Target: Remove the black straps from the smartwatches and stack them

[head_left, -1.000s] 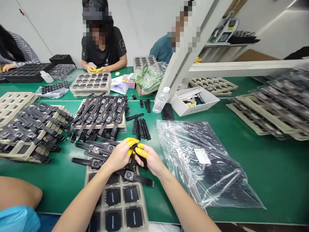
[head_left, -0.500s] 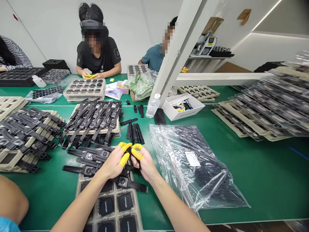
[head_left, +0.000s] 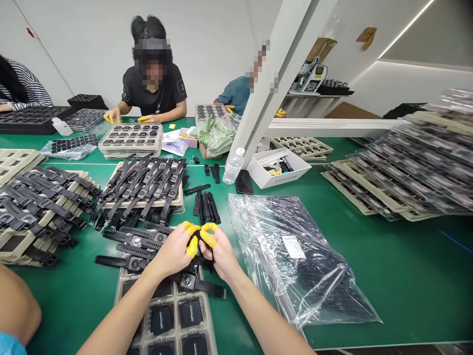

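My left hand [head_left: 178,250] and my right hand [head_left: 218,249], both in yellow finger cots, meet fingertip to fingertip above the near tray. They pinch a small black piece [head_left: 198,233] that looks like part of a watch or its strap; the fingers hide most of it. Under and left of my hands, several black smartwatches with straps [head_left: 135,263] lie face down across the beige tray [head_left: 176,315]. Just below my right hand is another smartwatch [head_left: 188,281], its strap pointing right. Loose black straps [head_left: 207,207] lie on the table beyond my fingers.
A plastic bag of black straps [head_left: 303,261] lies to the right. Beyond it are a water bottle [head_left: 233,166], a phone [head_left: 244,182] and a white box [head_left: 279,167] by a white post [head_left: 273,74]. Trays of watches [head_left: 144,187] fill the left. Co-workers sit across the table.
My fingertips have shifted slightly while keeping their pinch on the black piece. Across the table, a co-worker's hands have moved apart. The view has tilted slightly.
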{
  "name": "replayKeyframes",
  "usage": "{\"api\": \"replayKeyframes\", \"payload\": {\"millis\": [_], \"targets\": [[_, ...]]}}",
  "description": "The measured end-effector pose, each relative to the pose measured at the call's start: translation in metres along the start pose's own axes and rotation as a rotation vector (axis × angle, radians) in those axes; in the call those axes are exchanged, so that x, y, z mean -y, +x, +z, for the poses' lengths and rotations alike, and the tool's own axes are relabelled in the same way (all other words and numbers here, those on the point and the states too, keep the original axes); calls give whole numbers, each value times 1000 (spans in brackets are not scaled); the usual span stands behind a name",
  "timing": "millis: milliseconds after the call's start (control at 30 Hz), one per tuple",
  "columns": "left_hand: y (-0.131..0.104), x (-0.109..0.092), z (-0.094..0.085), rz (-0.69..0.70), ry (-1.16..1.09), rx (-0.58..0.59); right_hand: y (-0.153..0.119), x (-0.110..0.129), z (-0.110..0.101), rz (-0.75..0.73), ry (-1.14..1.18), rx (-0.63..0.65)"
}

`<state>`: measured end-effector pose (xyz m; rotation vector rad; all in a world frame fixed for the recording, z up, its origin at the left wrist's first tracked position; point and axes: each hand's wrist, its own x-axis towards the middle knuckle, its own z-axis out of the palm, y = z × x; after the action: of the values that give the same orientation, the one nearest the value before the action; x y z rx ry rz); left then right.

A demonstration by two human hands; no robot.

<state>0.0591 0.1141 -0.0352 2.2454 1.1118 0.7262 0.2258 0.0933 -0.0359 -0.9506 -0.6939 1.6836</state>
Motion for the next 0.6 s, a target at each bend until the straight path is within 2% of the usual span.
{"api": "replayKeyframes", "payload": {"millis": [600], "targets": [[-2,0,-4,7,119,36,1,-4,-1,-5,-70,23]]}}
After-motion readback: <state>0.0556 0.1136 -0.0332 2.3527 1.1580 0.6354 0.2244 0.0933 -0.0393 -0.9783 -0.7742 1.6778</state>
